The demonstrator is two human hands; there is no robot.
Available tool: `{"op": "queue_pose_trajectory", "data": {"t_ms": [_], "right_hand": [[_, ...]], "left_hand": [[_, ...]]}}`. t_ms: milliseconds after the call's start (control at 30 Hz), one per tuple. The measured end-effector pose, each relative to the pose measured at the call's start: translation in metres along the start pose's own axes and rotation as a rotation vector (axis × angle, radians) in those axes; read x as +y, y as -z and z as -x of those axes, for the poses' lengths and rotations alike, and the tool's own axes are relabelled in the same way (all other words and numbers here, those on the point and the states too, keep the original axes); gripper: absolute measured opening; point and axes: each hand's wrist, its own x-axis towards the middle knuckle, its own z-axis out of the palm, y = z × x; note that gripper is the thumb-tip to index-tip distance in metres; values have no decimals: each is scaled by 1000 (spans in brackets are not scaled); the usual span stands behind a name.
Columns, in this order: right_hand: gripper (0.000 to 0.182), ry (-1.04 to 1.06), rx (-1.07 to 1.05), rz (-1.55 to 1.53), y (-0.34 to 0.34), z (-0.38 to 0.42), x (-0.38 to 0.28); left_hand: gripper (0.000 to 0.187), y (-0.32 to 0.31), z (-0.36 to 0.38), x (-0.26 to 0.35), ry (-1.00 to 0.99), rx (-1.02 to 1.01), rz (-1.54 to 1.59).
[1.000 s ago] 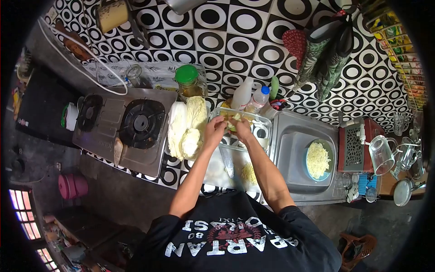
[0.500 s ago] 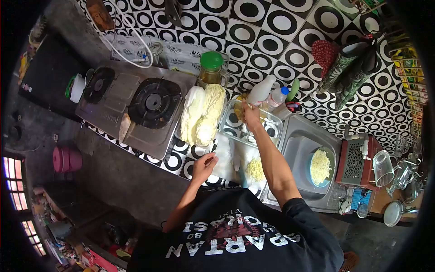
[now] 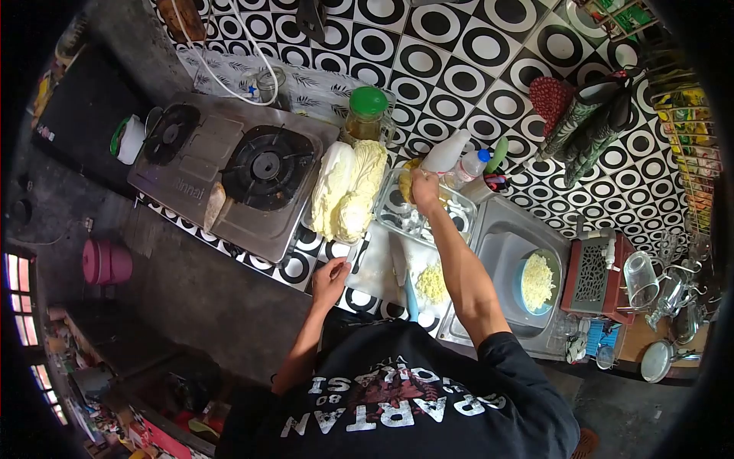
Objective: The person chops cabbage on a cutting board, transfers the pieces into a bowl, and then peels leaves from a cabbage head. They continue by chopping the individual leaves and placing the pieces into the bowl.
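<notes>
My right hand (image 3: 423,190) reaches into a clear rectangular glass dish (image 3: 406,227). Its fingers are closed; a yellowish thing (image 3: 411,164) shows beside them, but what they grip is hidden. Over the counter's front edge, my left hand (image 3: 329,280) has its fingers curled together, near the white cutting board (image 3: 375,268). Any small thing in them cannot be made out. A knife with a light blue handle (image 3: 413,301) lies on the board beside a pile of chopped pale yellow vegetable (image 3: 432,284). Napa cabbages (image 3: 353,195) stand left of the dish.
A two-burner gas stove (image 3: 200,172) is at the left, with a jar with a green lid (image 3: 368,102) behind the cabbages. Bottles (image 3: 446,151) stand behind the dish. In the sink (image 3: 497,252) at the right sits a blue bowl (image 3: 556,284) of shredded vegetable.
The view has shifted slightly. My right hand stays in the glass dish, bent a little further down. My left hand remains curled near the counter's front edge.
</notes>
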Motion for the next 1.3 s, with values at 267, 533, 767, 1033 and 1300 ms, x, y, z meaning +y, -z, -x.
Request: {"op": "queue_pose_trajectory", "data": {"t_ms": [267, 533, 767, 1033, 1300], "right_hand": [[30, 353, 73, 168, 0, -6, 12], [66, 115, -192, 842, 2, 21, 32], [53, 229, -220, 705, 14, 24, 43], [43, 169, 214, 572, 106, 36, 46], [32, 633, 167, 703, 104, 116, 79]], "left_hand": [[24, 3, 10, -13, 17, -14, 36], [24, 3, 7, -9, 37, -15, 36], [26, -2, 3, -11, 10, -17, -48], [28, -32, -8, -6, -10, -98, -110], [43, -88, -24, -34, -221, -482, -520]]}}
